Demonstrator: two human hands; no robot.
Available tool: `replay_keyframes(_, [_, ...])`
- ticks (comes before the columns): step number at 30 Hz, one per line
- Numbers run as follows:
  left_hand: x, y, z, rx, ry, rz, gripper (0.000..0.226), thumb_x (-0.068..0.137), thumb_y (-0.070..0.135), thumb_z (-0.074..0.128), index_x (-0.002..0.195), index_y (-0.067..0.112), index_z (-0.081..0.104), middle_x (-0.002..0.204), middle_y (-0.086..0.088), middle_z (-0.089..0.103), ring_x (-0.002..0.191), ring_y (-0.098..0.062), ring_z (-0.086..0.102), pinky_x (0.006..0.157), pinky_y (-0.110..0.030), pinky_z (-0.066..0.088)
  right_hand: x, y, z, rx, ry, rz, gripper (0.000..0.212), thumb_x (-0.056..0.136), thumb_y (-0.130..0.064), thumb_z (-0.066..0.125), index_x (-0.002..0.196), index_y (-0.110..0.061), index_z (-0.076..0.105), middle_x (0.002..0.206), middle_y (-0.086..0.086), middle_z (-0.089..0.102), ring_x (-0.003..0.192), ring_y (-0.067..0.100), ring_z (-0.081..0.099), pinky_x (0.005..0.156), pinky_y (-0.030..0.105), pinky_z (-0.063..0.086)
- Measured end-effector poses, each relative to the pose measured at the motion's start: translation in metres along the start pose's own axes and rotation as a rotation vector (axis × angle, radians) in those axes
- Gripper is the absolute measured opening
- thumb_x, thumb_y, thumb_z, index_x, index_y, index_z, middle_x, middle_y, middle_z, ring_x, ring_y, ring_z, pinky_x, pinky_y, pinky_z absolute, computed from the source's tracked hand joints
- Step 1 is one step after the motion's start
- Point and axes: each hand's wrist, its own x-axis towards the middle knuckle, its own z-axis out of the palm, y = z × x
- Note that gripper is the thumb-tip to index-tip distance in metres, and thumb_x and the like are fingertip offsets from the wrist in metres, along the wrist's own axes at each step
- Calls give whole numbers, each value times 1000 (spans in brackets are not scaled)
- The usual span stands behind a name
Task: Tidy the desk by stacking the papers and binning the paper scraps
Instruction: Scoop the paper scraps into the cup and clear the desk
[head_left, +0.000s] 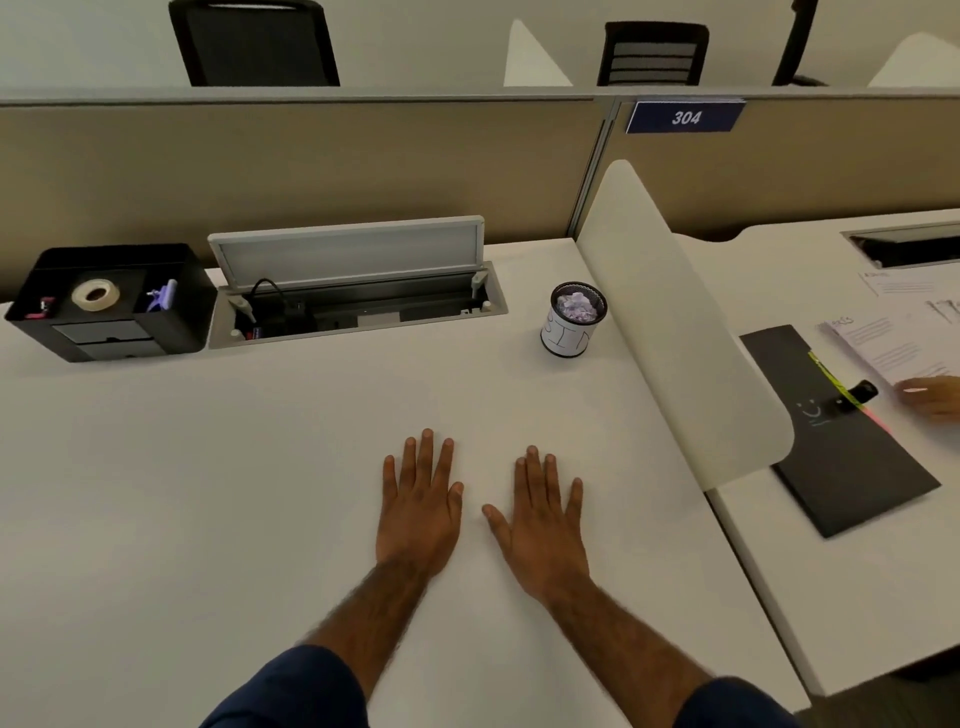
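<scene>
Paper scraps (576, 307) fill the bin (565, 340); I judge tidying done. Left hand (418, 512), right hand (544, 532) lie flat on counter (208, 467); fingers (427, 454) straight, empty

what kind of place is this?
Likely an open-plan office: a white desk backed by a partition, a 304 sign on the next partition, a cable tray with its lid up, and chairs beyond.

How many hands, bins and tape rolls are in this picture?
Hands: 3 (left hand, right hand, another person's hand)
Bins: 1 (bin)
Tape rolls: 1 (tape roll)
Total: 5
</scene>
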Motion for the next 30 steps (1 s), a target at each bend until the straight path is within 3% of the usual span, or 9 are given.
replay_keyframes(3, [0,-3,1,-19,5,5,63,103,47,5,160,26,-14,167,-2,-23,154,-22,-20,124,-47,-10,7,11,-7,76,169,24,57,101,-37,27,150,-10,36,162,12,24,149,26,25,116,51,25])
replay_keyframes(5, [0,-3,1,-28,9,13,64,103,47,5,160,26,-12,168,-3,-21,155,-23,-19,124,-46,-11,12,25,-13,142,272,39,43,88,-15,42,124,-10,65,137,12,59,125,30,58,97,46,48])
replay_keyframes(7, [0,-4,2,-19,1,18,64,103,46,4,161,25,-12,168,-4,-20,155,-24,-18,124,-47,-11,23,34,-23,188,257,30,35,80,-4,49,105,-11,73,108,8,70,97,30,68,83,42,54])
replay_keyframes(9, [-1,-6,2,-12,-5,17,64,102,46,3,160,25,-12,168,-4,-21,155,-24,-19,124,-48,-10,37,37,-33,214,193,-24,35,78,4,52,101,-11,75,99,6,70,89,30,68,80,42,54])
replay_keyframes(15, [-2,-2,2,-12,27,4,62,104,45,11,162,27,-4,169,-1,-12,156,-22,-12,127,-47,-4,69,22,-53,54,-24,-228,37,82,0,49,104,-18,72,105,4,61,99,27,55,81,36,36])
replay_keyframes(18, [-2,-1,2,3,30,-8,62,104,45,9,161,28,-8,168,1,-17,155,-20,-16,127,-47,-4,63,26,-44,37,54,-280,30,79,0,50,83,-22,71,89,1,59,86,25,55,71,31,29])
replay_keyframes(21, [-2,1,2,18,39,-10,62,105,45,9,161,29,-9,168,2,-17,155,-19,-16,127,-46,-3,45,38,-30,83,110,-344,34,73,2,47,79,-22,70,82,-3,59,79,22,56,70,30,32])
replay_keyframes(26, [-1,1,5,12,46,-25,62,105,45,14,161,28,-7,169,1,-14,156,-20,-15,128,-48,-1,41,56,-30,318,109,-214,39,84,-4,44,108,-18,72,101,0,68,95,24,61,85,37,47])
replay_keyframes(30, [-1,3,5,34,42,-24,62,105,45,13,161,28,-7,169,1,-14,156,-20,-14,128,-47,-1,49,54,-47,309,-47,-161,27,93,-20,55,117,-18,68,113,1,65,109,22,55,93,32,44])
